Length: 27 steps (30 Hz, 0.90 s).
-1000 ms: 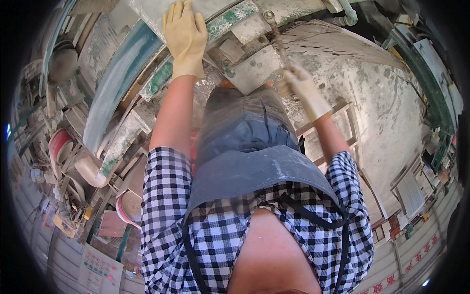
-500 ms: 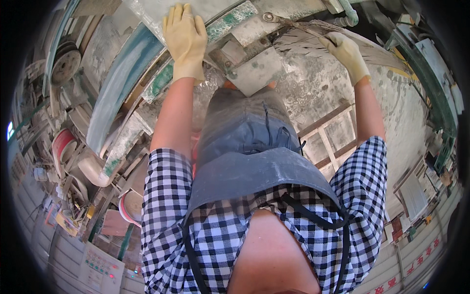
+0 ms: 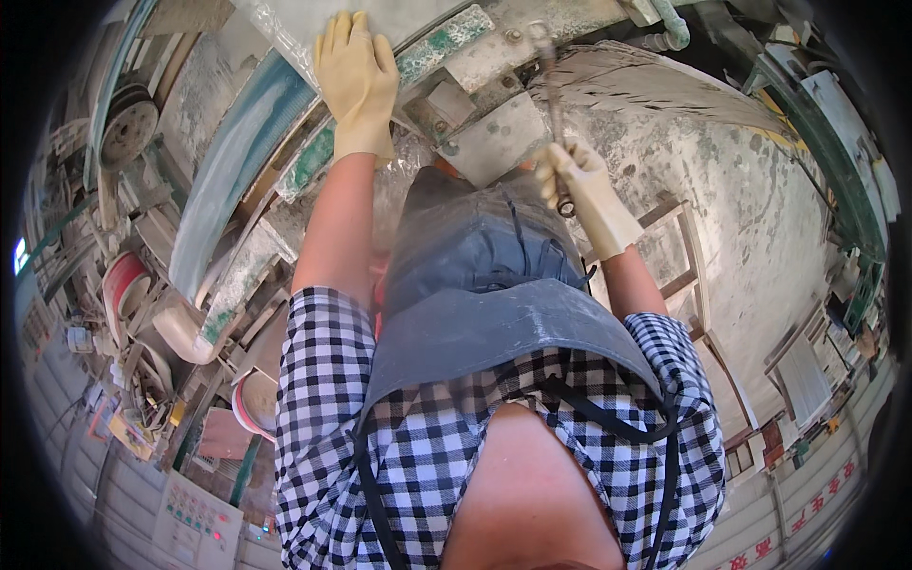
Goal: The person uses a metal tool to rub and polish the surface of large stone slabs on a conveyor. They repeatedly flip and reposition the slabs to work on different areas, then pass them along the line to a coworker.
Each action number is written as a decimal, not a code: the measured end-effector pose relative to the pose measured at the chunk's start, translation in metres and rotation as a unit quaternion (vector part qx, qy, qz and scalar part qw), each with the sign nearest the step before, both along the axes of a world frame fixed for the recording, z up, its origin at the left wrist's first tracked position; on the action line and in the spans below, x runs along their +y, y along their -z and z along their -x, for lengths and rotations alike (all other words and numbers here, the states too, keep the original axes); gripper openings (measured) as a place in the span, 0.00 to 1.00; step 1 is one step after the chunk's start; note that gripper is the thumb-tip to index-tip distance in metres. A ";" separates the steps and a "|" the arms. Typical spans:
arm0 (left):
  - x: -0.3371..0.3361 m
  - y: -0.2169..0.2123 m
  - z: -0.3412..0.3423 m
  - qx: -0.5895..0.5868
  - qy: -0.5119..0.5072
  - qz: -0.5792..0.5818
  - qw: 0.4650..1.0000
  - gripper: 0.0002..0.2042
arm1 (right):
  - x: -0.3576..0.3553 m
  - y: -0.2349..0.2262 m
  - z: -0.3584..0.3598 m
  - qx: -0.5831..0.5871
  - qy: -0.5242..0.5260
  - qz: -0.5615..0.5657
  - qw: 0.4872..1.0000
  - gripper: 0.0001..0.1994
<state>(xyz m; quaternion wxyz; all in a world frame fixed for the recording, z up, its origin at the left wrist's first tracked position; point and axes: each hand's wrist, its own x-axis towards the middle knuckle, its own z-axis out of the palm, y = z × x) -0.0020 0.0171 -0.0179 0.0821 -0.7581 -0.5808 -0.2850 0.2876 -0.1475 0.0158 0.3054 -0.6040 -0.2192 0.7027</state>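
My left hand [image 3: 357,81], in a yellow rubber glove, lies flat with fingers spread on a pale stone slab [image 3: 313,19] at the top of the view. In a second such glove, my right hand [image 3: 584,190] is closed around the lower end of a long metal wrench [image 3: 553,104]. The wrench reaches up toward a bolt on the dusty metal machine frame [image 3: 475,57]. A grey apron over a checked shirt fills the middle of the view.
A green-edged machine bed [image 3: 233,171] curves down the left side, with a pulley wheel [image 3: 128,123] and pipes beyond it. Dusty concrete floor [image 3: 750,218] spreads to the right, with a wooden pallet frame [image 3: 689,275] and stacked slabs [image 3: 807,380] near the edge.
My right hand went up to the right side of the machine, then came back down toward my body and now grips the wrench. My left hand stayed flat on the slab.
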 end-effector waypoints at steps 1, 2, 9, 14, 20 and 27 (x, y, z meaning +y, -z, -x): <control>0.000 0.001 0.000 0.001 -0.001 0.004 1.000 0.17 | -0.002 0.002 0.007 -0.011 0.001 0.013 1.000 0.11; 0.001 0.001 0.000 -0.003 -0.001 0.009 1.000 0.17 | -0.002 0.004 0.013 -0.009 0.001 0.015 1.000 0.11; 0.000 -0.001 0.000 0.000 0.004 0.006 1.000 0.17 | 0.004 0.008 0.043 0.012 0.056 0.016 0.998 0.12; 0.000 -0.001 -0.001 -0.003 0.001 0.002 1.000 0.17 | 0.006 0.015 0.067 0.047 0.097 0.044 0.993 0.13; 0.000 0.000 -0.001 -0.004 0.002 -0.009 1.000 0.17 | 0.011 0.023 0.096 0.143 0.138 0.064 0.978 0.13; -0.001 -0.001 -0.001 -0.013 -0.006 0.010 1.000 0.17 | 0.045 0.006 -0.032 -0.183 -0.160 0.054 0.968 0.17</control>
